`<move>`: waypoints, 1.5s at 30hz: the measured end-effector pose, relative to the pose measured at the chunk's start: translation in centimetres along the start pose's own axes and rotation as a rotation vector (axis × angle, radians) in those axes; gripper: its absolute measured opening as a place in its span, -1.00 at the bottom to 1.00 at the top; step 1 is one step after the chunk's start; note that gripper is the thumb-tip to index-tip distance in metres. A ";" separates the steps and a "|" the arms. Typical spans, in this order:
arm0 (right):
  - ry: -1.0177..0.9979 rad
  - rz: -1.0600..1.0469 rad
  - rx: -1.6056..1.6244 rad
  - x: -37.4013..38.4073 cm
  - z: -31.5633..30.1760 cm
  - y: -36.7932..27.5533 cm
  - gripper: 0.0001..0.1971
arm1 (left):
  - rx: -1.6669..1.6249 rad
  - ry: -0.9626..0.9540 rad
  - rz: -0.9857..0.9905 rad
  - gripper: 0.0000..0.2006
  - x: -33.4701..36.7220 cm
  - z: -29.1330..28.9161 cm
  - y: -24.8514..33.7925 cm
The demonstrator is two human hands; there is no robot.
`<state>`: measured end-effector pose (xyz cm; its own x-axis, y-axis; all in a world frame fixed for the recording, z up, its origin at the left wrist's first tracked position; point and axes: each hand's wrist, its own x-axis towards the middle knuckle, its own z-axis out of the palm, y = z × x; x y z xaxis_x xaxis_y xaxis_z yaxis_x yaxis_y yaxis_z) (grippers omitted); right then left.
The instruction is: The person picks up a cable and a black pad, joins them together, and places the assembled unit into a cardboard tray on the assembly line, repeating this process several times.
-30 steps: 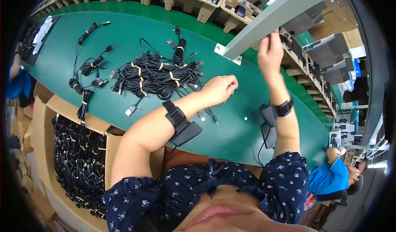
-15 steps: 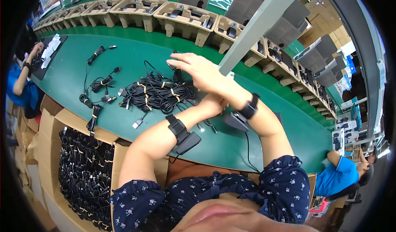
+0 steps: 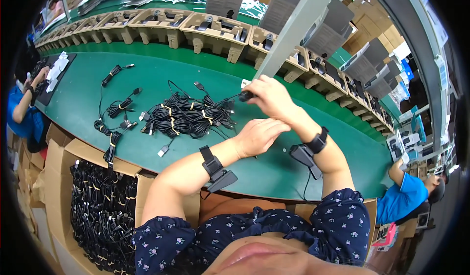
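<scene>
A heap of black cables (image 3: 183, 114), tied in bundles with pale bands, lies on the green table in front of me. Just right of the heap, my right hand (image 3: 272, 98) is closed on the black end of a cable (image 3: 246, 96), whose thin cord runs left toward the heap. My left hand (image 3: 259, 137) is below it, back of the hand up, fingers curled and pressed together; whatever they hold is hidden. Its fingertips come close to the right wrist. To the left lie several separate cable bundles (image 3: 117, 107) with metal plugs.
An open carton (image 3: 142, 196) packed with banded cables stands at lower left. Brown moulded trays (image 3: 215, 33) holding black parts line the table's far side. A grey post (image 3: 293, 33) rises ahead. Co-workers in blue sit at far left and right (image 3: 399, 201).
My right hand has drawn back from over the heap to the right and lower, now gripping a cable end. My left hand has turned back-up and shifted slightly right and down.
</scene>
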<state>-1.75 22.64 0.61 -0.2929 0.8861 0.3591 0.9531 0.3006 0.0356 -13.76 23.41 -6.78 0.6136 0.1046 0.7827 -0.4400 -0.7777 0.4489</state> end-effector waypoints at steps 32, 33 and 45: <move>-0.341 1.146 -0.229 -22.6 -6.1 6.7 -0.38 | -0.915 -0.069 -1.075 -0.83 0.7 0.9 -1.9; -0.479 1.180 -0.179 -23.0 -6.0 7.0 -0.35 | -0.904 -0.071 -1.080 -0.84 0.6 0.9 -2.0; 0.087 0.938 0.140 -17.6 -5.2 8.2 -0.67 | -0.883 -0.033 -1.108 -0.77 0.8 0.9 -1.6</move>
<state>11.64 7.73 -0.60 0.5987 0.7600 0.2529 0.7773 -0.4752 -0.4123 -11.93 24.15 -7.24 0.9158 0.3718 -0.1517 0.0202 0.3347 0.9421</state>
